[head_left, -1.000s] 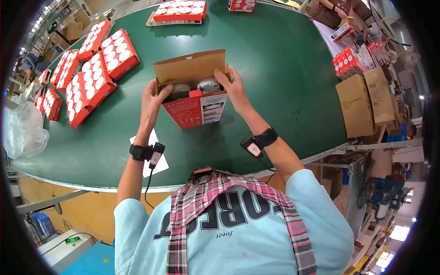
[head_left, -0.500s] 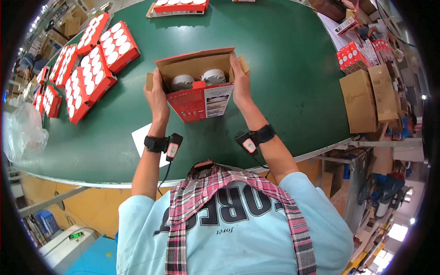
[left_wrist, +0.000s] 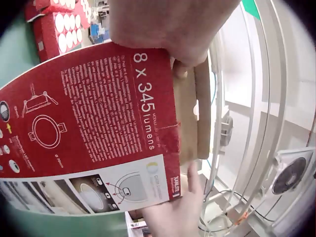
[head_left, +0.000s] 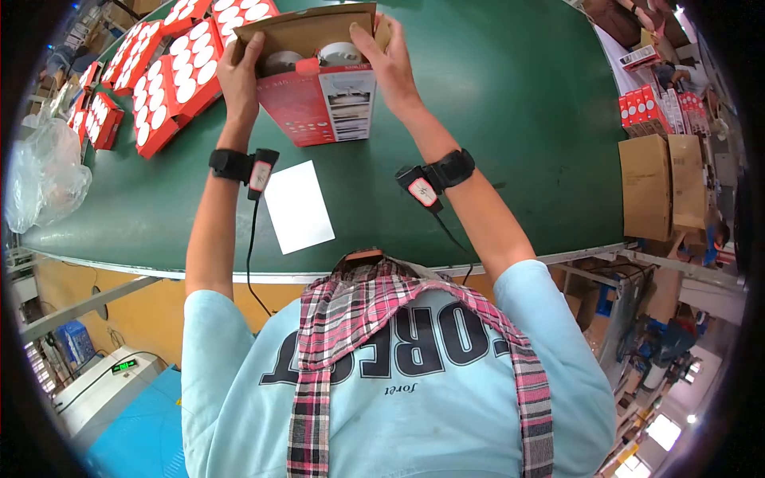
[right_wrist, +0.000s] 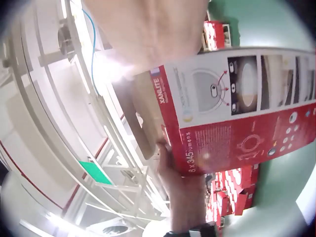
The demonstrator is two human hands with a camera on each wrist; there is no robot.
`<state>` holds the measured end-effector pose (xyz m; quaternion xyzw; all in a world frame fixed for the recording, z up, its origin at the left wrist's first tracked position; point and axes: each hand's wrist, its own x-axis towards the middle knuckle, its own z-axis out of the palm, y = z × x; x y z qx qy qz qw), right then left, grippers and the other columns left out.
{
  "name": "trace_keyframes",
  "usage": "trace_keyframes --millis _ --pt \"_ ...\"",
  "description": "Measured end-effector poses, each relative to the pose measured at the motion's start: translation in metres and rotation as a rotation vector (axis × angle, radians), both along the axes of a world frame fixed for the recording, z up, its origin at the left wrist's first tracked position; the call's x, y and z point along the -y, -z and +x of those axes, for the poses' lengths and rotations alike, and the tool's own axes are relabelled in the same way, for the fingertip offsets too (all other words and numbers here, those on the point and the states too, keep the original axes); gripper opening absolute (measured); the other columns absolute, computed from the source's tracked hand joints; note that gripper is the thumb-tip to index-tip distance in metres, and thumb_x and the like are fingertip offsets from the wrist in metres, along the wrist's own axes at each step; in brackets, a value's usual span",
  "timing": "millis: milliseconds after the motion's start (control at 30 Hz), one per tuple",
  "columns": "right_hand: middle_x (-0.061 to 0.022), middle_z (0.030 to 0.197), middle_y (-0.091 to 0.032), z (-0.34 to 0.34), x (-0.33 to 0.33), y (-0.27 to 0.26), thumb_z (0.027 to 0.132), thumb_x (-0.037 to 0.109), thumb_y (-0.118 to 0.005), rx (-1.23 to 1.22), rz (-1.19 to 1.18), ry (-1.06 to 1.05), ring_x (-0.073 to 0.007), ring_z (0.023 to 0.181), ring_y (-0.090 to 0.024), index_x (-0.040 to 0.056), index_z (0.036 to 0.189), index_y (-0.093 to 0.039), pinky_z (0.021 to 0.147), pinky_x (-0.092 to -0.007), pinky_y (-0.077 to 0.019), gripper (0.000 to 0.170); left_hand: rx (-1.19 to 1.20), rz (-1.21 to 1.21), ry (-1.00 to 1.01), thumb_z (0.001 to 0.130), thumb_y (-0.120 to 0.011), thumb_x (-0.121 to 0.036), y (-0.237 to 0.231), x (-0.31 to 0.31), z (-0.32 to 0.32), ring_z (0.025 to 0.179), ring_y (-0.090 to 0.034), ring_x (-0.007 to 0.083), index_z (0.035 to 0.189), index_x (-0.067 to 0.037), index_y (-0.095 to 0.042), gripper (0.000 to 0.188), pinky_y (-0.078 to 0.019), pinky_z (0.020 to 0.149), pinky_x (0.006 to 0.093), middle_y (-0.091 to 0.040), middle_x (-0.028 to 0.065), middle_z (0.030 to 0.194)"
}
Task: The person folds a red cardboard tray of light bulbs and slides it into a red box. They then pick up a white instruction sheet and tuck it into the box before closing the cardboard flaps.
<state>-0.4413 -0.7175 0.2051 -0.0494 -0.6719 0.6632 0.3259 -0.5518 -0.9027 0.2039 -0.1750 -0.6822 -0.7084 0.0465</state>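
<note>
My left hand (head_left: 241,84) and right hand (head_left: 392,72) grip a red printed cardboard box (head_left: 299,107) by its two sides at the top, thumbs at the opening. The lid (head_left: 311,30) stands raised at the back. Inside, two round light-coloured pieces (head_left: 341,53) show; anything deeper is hidden. In the left wrist view, the box's printed face (left_wrist: 94,113) reads 8 x 345 lumens and carries drawings of a round recessed light. The right wrist view shows the same face (right_wrist: 217,133), with the left hand (right_wrist: 180,182) at the opposite side.
Several red boxes with white discs (head_left: 195,64) stand on the green table (head_left: 494,143) at the far left. A white sheet (head_left: 299,207) lies near me. Clear plastic bags (head_left: 48,175) are at the left edge, brown cartons (head_left: 645,187) at the right.
The head view has tilted, so table items sit higher in it. The box has shifted left over the table. The hands, flatter along its sides half a second ago, now have thumbs at the opening.
</note>
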Motion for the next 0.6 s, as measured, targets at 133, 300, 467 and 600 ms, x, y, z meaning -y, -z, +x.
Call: trace_keyframes --millis 133,300,467,600 --pt "-0.0134 0.097 -0.053 0.004 0.031 0.001 0.079 0.008 -0.060 -0.208 0.477 0.322 -0.0270 0.085 -0.051 0.0006 0.105 -0.048 0.080 -0.0362 -0.0417 0.030 -0.010 0.082 -0.010 0.085 -0.061 -0.024 0.016 0.037 -0.036 0.081 -0.051 0.0092 0.097 0.002 -0.059 0.029 -0.0418 0.073 0.0248 -0.061 0.0037 0.089" --pt "-0.0098 0.093 -0.056 0.052 0.103 0.092 0.078 0.009 -0.059 0.292 0.710 -0.428 -0.0296 0.090 -0.055 0.0048 0.095 -0.056 0.076 -0.0365 -0.0470 0.017 -0.037 0.098 0.034 0.085 -0.061 -0.021 0.023 0.049 -0.040 0.078 -0.053 0.0078 0.096 0.003 -0.059 0.026 -0.0430 0.071 0.0231 -0.062 0.0033 0.089" --pt "-0.0142 0.103 -0.047 0.027 0.153 0.197 0.063 0.022 -0.074 0.498 1.200 -0.482 -0.0311 0.100 -0.044 0.0016 0.099 -0.056 0.084 -0.0431 -0.0384 0.046 0.049 0.214 0.080 0.085 -0.062 -0.021 0.023 0.045 -0.038 0.078 -0.051 0.0071 0.095 0.002 -0.057 0.025 -0.0428 0.071 0.0241 -0.059 0.0018 0.086" --pt "-0.0143 0.103 -0.044 0.009 0.171 0.217 0.057 0.029 -0.078 0.615 1.490 -0.453 -0.0305 0.100 -0.042 0.0010 0.109 -0.053 0.084 -0.0460 -0.0341 0.065 0.055 0.224 0.070 0.084 -0.062 -0.019 0.018 0.044 -0.029 0.076 -0.045 0.0052 0.090 -0.001 -0.053 0.021 -0.0391 0.068 0.0224 -0.053 -0.0013 0.081"
